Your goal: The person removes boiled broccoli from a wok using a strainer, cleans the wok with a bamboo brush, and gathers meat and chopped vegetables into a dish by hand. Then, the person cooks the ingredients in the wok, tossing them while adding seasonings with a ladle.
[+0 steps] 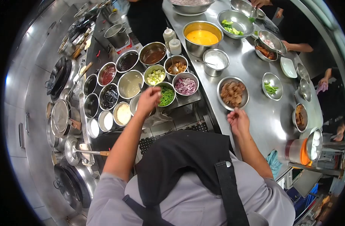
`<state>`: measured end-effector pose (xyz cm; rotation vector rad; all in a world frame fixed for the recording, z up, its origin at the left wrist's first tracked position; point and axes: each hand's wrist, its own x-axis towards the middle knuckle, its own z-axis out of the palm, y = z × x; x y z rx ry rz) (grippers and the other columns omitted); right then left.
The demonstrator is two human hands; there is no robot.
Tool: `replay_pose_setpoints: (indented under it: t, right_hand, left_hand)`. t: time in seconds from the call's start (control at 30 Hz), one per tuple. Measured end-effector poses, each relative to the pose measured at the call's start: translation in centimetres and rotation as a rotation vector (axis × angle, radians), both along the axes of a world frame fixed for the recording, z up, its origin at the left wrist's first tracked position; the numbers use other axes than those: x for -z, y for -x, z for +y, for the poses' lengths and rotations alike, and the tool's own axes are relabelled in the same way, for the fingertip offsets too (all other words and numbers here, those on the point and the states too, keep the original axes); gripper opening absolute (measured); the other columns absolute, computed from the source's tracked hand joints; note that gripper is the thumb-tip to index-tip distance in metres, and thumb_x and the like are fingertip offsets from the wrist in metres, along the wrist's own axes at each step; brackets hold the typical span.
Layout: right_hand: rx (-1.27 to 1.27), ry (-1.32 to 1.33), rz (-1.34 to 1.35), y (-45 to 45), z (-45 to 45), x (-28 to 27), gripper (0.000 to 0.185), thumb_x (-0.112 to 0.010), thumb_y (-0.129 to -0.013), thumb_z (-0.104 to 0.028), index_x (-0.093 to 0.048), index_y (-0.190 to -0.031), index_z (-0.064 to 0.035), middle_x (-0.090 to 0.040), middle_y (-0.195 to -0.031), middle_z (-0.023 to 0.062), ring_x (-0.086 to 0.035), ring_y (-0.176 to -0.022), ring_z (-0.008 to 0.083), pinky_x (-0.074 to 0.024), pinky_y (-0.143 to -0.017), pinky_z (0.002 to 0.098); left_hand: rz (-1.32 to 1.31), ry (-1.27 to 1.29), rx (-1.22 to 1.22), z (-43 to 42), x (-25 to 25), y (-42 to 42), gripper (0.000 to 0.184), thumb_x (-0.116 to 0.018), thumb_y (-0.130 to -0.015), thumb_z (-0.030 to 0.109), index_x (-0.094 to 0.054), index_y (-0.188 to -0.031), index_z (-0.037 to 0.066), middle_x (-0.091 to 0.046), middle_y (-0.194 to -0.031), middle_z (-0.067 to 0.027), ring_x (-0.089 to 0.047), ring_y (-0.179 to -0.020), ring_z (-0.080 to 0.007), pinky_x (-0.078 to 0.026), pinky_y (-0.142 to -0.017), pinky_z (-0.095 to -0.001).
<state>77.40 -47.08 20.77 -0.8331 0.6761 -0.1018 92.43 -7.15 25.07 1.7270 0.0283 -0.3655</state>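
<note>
My left hand (149, 101) is closed above the metal pots, beside one of chopped green vegetable (166, 95); what its fingers hold, if anything, is too small to name. Pots of sliced purple onion (185, 86) and diced pale green vegetable (156, 77) stand close by. On the steel counter, my right hand (238, 119) has its fingers curled at the near rim of a metal bowl of brown meat pieces (233, 93). Whether those fingers grip the rim is hard to tell.
Sauce pots (153, 55), squeeze bottles (175, 46) and a pot of yellow liquid (202, 37) stand ahead. Woks and a skimmer (71, 150) are at the left. Co-workers' hands (289, 46) are over bowls at the right, near a white dish (288, 67).
</note>
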Motion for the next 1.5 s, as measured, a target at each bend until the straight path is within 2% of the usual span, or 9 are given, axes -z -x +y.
replay_pose_setpoints:
  t: [0.17, 0.27, 0.43, 0.5, 0.67, 0.77, 0.97, 1.1, 1.5]
  right_hand:
    - [-0.04, 0.032, -0.003, 5.4, 1.2, -1.1, 0.012, -0.061, -0.097, -0.015, -0.054, -0.091, -0.0074, -0.063, -0.072, 0.006, -0.064, -0.061, 0.0178, -0.0538, -0.054, 0.0306]
    - [-0.006, 0.061, -0.052, 7.0, 1.2, -1.3, 0.018, -0.061, -0.096, -0.013, -0.053, -0.08, -0.0109, -0.063, -0.072, 0.0039, -0.063, -0.06, 0.0156, -0.0538, -0.055, 0.0304]
    - [-0.018, 0.123, -0.027, 9.1, 0.3, -0.2, 0.02, -0.062, -0.096, -0.014, -0.052, -0.078, -0.0123, -0.064, -0.074, 0.0031, -0.062, -0.061, 0.0155, -0.0535, -0.058, 0.0311]
    - [0.007, 0.111, -0.014, 9.2, 0.5, -1.0, 0.019, -0.061, -0.096, -0.014, -0.053, -0.08, -0.0116, -0.064, -0.076, 0.004, -0.063, -0.062, 0.0159, -0.054, -0.058, 0.0319]
    - [-0.026, 0.088, -0.046, 7.9, 0.2, -1.1, 0.015, -0.06, -0.097, -0.013, -0.053, -0.083, -0.0106, -0.065, -0.077, 0.0052, -0.063, -0.061, 0.0159, -0.055, -0.055, 0.0315]
    - [-0.049, 0.079, -0.054, 7.1, 0.0, -0.9, 0.015, -0.059, -0.097, -0.013, -0.053, -0.084, -0.0102, -0.065, -0.077, 0.0053, -0.063, -0.06, 0.0155, -0.0551, -0.052, 0.0301]
    - [-0.09, 0.087, -0.009, 5.8, -0.3, -0.7, 0.015, -0.059, -0.097, -0.014, -0.053, -0.083, -0.0111, -0.064, -0.074, 0.0041, -0.063, -0.057, 0.0153, -0.0542, -0.046, 0.0285]
    - [-0.145, 0.088, 0.017, 5.1, -0.4, -1.2, 0.016, -0.059, -0.097, -0.015, -0.053, -0.083, -0.0121, -0.063, -0.071, 0.0033, -0.063, -0.057, 0.0154, -0.0543, -0.047, 0.0281]
    - [-0.217, 0.185, -0.023, 2.9, 0.8, -1.6, 0.019, -0.062, -0.096, -0.013, -0.054, -0.079, -0.0117, -0.061, -0.078, 0.0003, -0.059, -0.066, 0.0103, -0.0566, -0.059, 0.0281]
  left_hand:
    - [0.031, 0.188, -0.074, -4.8, -1.1, -12.5, 0.042, -0.063, -0.095, 0.011, -0.053, -0.135, 0.006, -0.065, -0.1, -0.0073, -0.061, -0.071, -0.014, -0.048, -0.058, -0.0239]
    - [0.017, 0.184, -0.127, -6.6, -0.3, -19.1, 0.057, -0.064, -0.094, 0.012, -0.041, -0.147, 0.014, -0.059, -0.117, -0.0072, -0.062, -0.083, -0.017, -0.054, -0.064, -0.0323]
    - [0.109, 0.214, -0.138, -9.7, -2.0, -22.7, 0.07, -0.066, -0.091, 0.008, -0.033, -0.153, 0.013, -0.059, -0.123, -0.0114, -0.061, -0.083, -0.0194, -0.056, -0.068, -0.034]
    - [0.08, -0.009, -0.139, -10.4, -2.2, -23.6, 0.056, -0.061, -0.093, 0.008, -0.042, -0.146, 0.013, -0.056, -0.12, -0.0091, -0.06, -0.092, -0.0216, -0.053, -0.072, -0.0351]
    - [-0.228, -0.188, -0.064, -8.6, -0.6, -22.1, 0.015, -0.067, -0.09, 0.015, -0.071, -0.102, 0.005, -0.065, -0.075, -0.0026, -0.06, -0.059, -0.0156, -0.052, -0.057, -0.0324]
    - [-0.527, -0.497, -0.065, -5.2, 0.5, -20.4, 0.015, -0.063, -0.093, 0.016, -0.07, -0.099, 0.005, -0.068, -0.077, -0.0049, -0.064, -0.062, -0.0148, -0.051, -0.054, -0.0333]
    - [0.039, 0.117, -0.372, -4.5, 4.5, -13.0, 0.016, -0.051, -0.097, 0.016, -0.059, -0.098, 0.001, -0.064, -0.072, -0.011, -0.058, -0.049, -0.0178, -0.046, -0.04, -0.0308]
    - [0.214, 0.288, -0.487, -5.6, 4.0, -12.7, 0.013, -0.049, -0.097, 0.014, -0.057, -0.096, 0.003, -0.062, -0.071, -0.0103, -0.057, -0.051, -0.0175, -0.045, -0.041, -0.0299]
    - [0.126, 0.373, -0.585, -2.6, -1.4, -8.9, 0.01, -0.05, -0.097, 0.014, -0.056, -0.094, 0.006, -0.061, -0.072, -0.0068, -0.054, -0.052, -0.0143, -0.043, -0.043, -0.0289]
